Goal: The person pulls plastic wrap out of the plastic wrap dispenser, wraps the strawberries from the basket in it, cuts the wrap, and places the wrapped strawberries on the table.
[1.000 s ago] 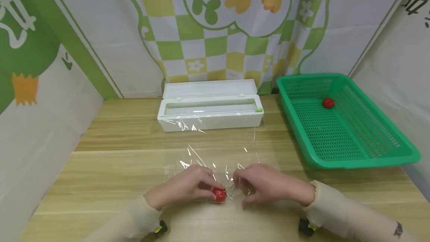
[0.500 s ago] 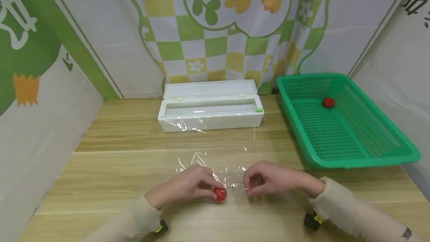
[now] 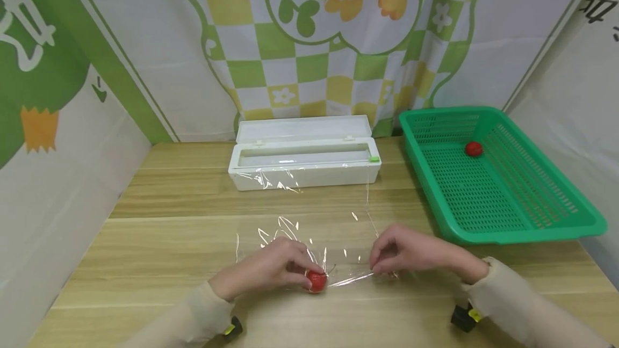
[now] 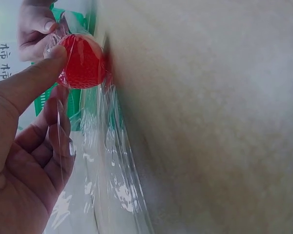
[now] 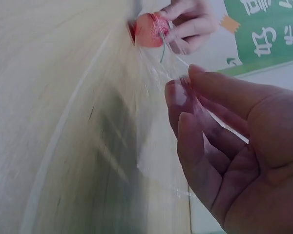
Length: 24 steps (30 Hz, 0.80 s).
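Note:
A round red fruit (image 3: 316, 281) with dimpled skin and a thin green stem rests on the wooden table, film drawn over it. My left hand (image 3: 273, 267) pinches it between thumb and fingers; the left wrist view shows the thumb pressing on the film-covered fruit (image 4: 83, 61). To its right, my right hand (image 3: 408, 251) pinches the edge of the clear cling film (image 3: 350, 279) between thumb and fingertips. In the right wrist view, the film hangs from the right hand (image 5: 224, 146) and stretches toward the fruit. The sheet runs back to the white dispenser box (image 3: 304, 176).
The cling film box stands at the back with its lid (image 3: 304, 129) raised and a green slider (image 3: 374, 159) at its right end. A green plastic basket (image 3: 435, 203) stands at the right, with a second red fruit (image 3: 474, 149) in it. A patterned curtain (image 3: 309, 69) hangs behind.
My right hand has moved to the right, away from the fruit, and now draws the film edge taut. My left hand stays on the fruit.

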Available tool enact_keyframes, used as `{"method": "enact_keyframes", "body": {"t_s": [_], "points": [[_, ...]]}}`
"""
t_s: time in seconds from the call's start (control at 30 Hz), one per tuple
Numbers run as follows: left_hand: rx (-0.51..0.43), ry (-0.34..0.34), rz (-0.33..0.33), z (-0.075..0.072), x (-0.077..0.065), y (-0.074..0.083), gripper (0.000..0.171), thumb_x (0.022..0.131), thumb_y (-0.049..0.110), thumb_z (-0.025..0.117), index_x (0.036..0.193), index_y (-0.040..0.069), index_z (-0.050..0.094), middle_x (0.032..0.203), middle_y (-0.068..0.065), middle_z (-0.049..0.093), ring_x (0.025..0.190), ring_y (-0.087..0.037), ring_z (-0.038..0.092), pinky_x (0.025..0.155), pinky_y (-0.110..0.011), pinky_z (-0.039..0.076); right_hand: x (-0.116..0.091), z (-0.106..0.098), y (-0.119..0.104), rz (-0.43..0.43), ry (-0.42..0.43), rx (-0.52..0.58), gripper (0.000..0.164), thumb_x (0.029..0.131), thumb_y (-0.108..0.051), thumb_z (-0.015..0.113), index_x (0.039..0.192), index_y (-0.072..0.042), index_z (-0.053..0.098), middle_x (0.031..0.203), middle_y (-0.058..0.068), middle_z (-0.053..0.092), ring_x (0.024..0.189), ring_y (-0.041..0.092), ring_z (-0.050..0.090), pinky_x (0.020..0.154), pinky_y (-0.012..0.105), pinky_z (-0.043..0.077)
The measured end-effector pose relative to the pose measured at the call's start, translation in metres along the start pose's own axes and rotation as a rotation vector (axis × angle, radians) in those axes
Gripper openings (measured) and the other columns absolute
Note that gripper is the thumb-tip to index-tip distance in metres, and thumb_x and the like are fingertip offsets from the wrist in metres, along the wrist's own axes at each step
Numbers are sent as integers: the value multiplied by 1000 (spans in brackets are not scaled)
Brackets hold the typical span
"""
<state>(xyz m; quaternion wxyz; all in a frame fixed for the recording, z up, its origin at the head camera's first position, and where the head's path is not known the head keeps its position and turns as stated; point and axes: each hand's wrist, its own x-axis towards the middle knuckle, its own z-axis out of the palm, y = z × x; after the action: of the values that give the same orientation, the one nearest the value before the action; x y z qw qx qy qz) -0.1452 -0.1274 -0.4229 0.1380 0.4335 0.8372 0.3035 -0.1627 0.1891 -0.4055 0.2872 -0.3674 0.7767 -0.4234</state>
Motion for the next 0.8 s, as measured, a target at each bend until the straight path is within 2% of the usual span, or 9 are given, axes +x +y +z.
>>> {"method": "enact_keyframes", "body": {"t_s": [0.2, 0.47, 0.6, 0.73, 0.8], "points": [[7, 4, 13, 0, 0, 0, 32, 76, 28, 78, 107, 23, 75, 77, 14, 60, 66, 2, 40, 59, -10, 38, -9, -4, 8, 81, 40, 48, 14, 83, -16, 72, 91, -5, 69, 77, 10, 72, 64, 17, 67, 56, 35, 57], [0, 0, -8, 0, 0, 0, 32, 76, 29, 78, 107, 24, 75, 77, 15, 58, 66, 1, 41, 59, -11, 38, -15, -7, 15, 85, 57, 106, 19, 83, -14, 71, 96, -1, 66, 80, 9, 73, 67, 25, 69, 59, 40, 58], [-19, -2, -32, -1, 0, 1, 32, 76, 28, 78, 108, 25, 75, 77, 14, 58, 66, 0, 42, 60, -12, 39, -18, -9, 12, 87, 123, -23, 15, 83, -17, 72, 93, -7, 68, 79, 3, 72, 66, 18, 66, 58, 33, 57], [-21, -2, -65, -1, 0, 1, 32, 75, 28, 79, 107, 26, 75, 80, 11, 59, 71, -1, 46, 66, -14, 41, -16, -7, 1, 48, 262, -234, 10, 81, -19, 74, 89, -15, 71, 73, -10, 66, 64, 5, 59, 58, 23, 52], [-21, 5, -73, 0, -1, 1, 31, 75, 27, 79, 106, 26, 75, 83, 10, 59, 75, -1, 48, 70, -15, 43, -14, -2, -7, -8, 335, -338, 9, 80, -18, 76, 87, -18, 71, 71, -14, 61, 64, 1, 54, 58, 20, 49]]}}
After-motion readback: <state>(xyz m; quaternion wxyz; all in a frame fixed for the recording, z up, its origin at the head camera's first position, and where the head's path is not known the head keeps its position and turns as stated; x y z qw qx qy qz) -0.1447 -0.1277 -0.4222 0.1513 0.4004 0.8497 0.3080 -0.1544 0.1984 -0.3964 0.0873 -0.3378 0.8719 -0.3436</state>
